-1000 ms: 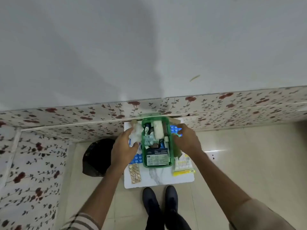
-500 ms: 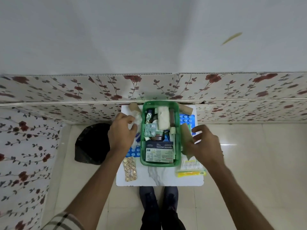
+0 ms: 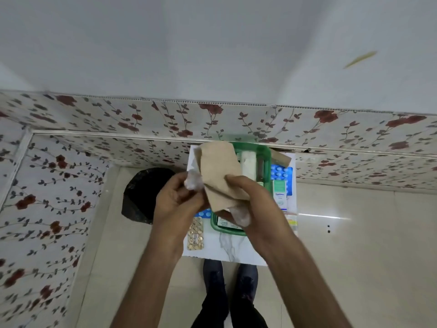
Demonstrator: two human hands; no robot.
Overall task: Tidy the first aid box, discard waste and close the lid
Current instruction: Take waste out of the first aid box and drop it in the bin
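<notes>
The green first aid box [image 3: 266,159] stands open on a small white table [image 3: 227,249], mostly hidden behind my hands. My right hand [image 3: 255,202] grips a brown paper piece [image 3: 218,169] held above the box, with a white wad [image 3: 241,215] under its palm. My left hand [image 3: 175,200] is closed on a crumpled white tissue [image 3: 192,181], touching the paper's left edge. A white roll [image 3: 248,165] shows inside the box.
A black waste bag [image 3: 142,192] sits on the floor left of the table. On the table lie a gold pill strip [image 3: 195,235], a blue blister pack [image 3: 281,171] and a small green-white carton [image 3: 279,194]. Floral wall panels close behind and left. My feet [image 3: 230,280] stand below.
Both hands have risen from the table's sides and met above the box. The right hand picked up the brown paper; the left hand lifted the white tissue.
</notes>
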